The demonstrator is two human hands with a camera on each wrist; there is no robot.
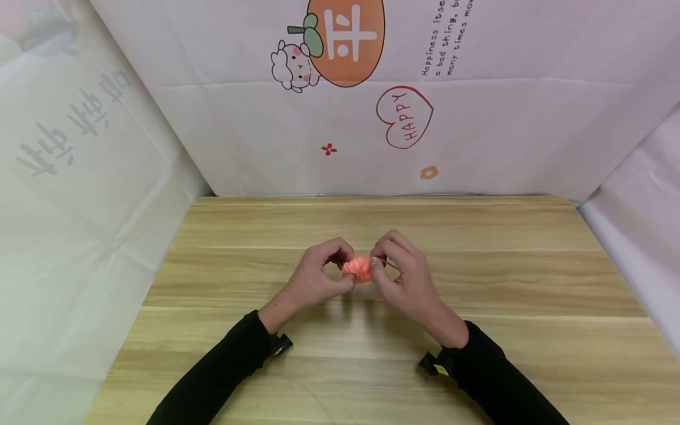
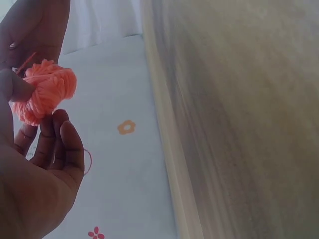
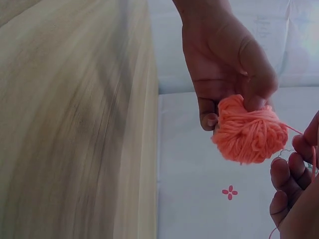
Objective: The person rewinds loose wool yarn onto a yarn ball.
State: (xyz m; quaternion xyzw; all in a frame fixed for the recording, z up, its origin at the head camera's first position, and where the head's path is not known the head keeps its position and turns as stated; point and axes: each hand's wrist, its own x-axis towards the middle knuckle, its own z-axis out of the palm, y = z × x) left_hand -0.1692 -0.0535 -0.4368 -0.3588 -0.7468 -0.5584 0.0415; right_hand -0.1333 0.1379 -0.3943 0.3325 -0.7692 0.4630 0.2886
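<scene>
A small coral-pink ball of yarn (image 1: 358,269) is held above the middle of the table, between the two hands. My left hand (image 1: 320,273) pinches it from the left, its thumb pressed into the strands, as the right wrist view shows on the yarn ball (image 3: 250,133). On the other side my right hand (image 1: 405,273) pinches a thin strand of yarn (image 3: 294,129) that leads off the ball. In the left wrist view the ball (image 2: 54,85) sits against the left fingertips, with the right hand (image 2: 37,27) behind it.
The wooden table (image 1: 223,366) spreads beneath both hands. Behind it hangs a white printed cloth (image 1: 255,141), and more white cloth (image 1: 79,248) covers the left side. Each black sleeve carries a small dark device (image 1: 437,365) near the wrist.
</scene>
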